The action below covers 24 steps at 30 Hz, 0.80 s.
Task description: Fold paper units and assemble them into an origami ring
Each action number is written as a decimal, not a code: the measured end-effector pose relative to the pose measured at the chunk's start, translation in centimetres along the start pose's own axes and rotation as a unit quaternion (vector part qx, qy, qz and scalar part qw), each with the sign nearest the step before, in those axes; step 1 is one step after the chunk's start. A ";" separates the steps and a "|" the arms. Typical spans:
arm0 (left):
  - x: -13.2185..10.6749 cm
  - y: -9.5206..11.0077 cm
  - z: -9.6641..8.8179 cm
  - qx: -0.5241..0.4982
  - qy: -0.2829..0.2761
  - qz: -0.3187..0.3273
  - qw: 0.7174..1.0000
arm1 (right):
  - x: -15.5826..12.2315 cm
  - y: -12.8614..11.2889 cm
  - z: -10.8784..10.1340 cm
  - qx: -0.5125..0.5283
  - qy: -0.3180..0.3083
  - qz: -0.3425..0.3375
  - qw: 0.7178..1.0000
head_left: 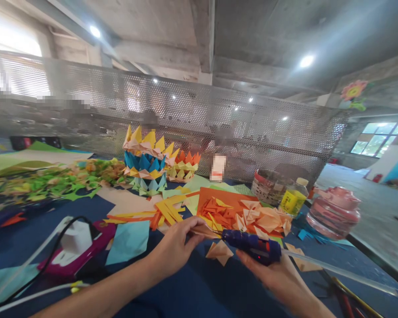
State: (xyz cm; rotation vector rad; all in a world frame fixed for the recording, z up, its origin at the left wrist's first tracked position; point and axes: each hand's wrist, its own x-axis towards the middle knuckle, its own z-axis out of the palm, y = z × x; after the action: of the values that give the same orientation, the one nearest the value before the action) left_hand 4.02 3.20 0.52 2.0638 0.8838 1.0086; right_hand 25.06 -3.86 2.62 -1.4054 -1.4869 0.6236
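My left hand point(177, 247) pinches a small folded piece of peach paper point(203, 229) between thumb and fingers. In my right hand point(278, 276) is a dark blue hot glue gun point(252, 245), its nozzle at the paper and a clear glue stick point(345, 269) reaching out of its back. A small red light glows on its side. Just below the nozzle, a folded peach paper piece point(220, 253) lies on the dark blue table. Behind my hands is a pile of folded peach pieces point(260, 216) beside folded orange pieces point(219, 211).
Stacked paper crowns point(146, 161) stand at the back, left of centre. A purple power strip point(69, 260) with a white plug and cables is on the left. A pink water jug point(334, 212), a yellow-labelled bottle point(293, 196) and a basket point(268, 185) stand right, before a perforated screen point(185, 101).
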 end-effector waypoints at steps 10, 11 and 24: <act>-0.4 -0.5 0.4 0.047 0.010 0.062 0.997 | 0.1 -0.2 -0.3 -0.090 -0.022 -0.062 0.994; -0.4 -0.5 0.4 0.050 0.011 0.068 0.996 | 0.1 -0.4 -0.3 -0.101 -0.034 -0.073 0.992; -0.6 0.1 0.5 0.053 0.012 0.087 0.995 | 0.0 1.4 -0.1 -0.201 -0.066 -0.095 0.973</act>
State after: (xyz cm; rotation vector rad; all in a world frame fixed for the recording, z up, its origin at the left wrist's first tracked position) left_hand 4.14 2.58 0.12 2.2531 0.7957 1.1000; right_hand 25.81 -3.58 1.43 -1.5190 -1.9062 0.3076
